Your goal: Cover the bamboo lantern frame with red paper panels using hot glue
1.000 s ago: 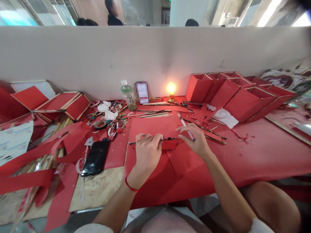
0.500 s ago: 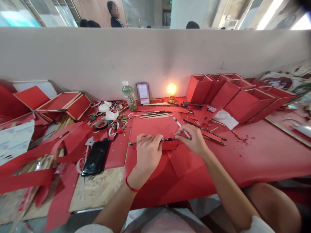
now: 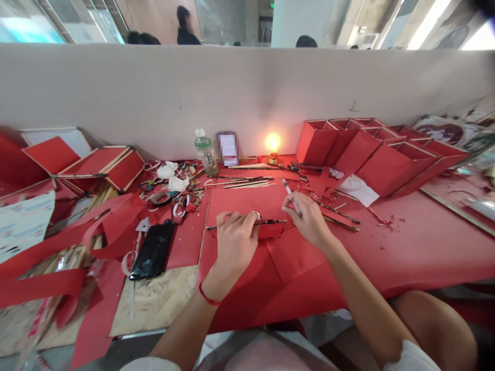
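My left hand (image 3: 234, 241) presses down on a thin dark stick (image 3: 270, 222) that lies across a folded piece of red paper (image 3: 273, 230) on the red-covered table (image 3: 406, 242). My right hand (image 3: 308, 219) is just right of the stick's end and grips a slim white pen-like tool (image 3: 289, 191), which points up and away from me. A red cord circles my left wrist.
A lit candle (image 3: 273, 146), a plastic bottle (image 3: 205, 152) and loose sticks (image 3: 247, 182) stand at the back. Red paper boxes (image 3: 386, 154) line the right, red frames (image 3: 96, 167) the left. A black phone (image 3: 152, 250) and tape rolls lie left. Other people show beyond the partition.
My right hand with the white tool came in to the stick's right end, then lifted slightly back and up. My left hand stayed on the stick.
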